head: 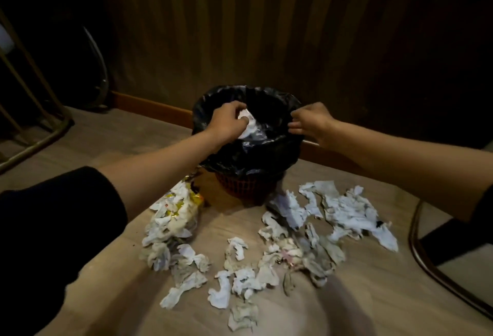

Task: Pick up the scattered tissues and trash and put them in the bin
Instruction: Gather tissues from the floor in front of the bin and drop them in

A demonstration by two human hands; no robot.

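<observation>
A red mesh bin [241, 187] lined with a black bag [250, 157] stands on the floor against the wall. My left hand [226, 122] reaches over the bin's mouth, shut on a crumpled white tissue [246, 122]. My right hand [312, 122] pinches the right rim of the black bag. Several crumpled tissues lie scattered on the floor in front of the bin: a big pile [344, 210] at the right, smaller pieces [240, 279] in the middle, and a heap mixed with a yellow wrapper [181, 207] at the left.
A striped wall and a wooden skirting board [152, 106] run behind the bin. A metal chair frame [34, 133] stands at the left, and a curved furniture leg [426, 263] at the right. The floor is pale wood.
</observation>
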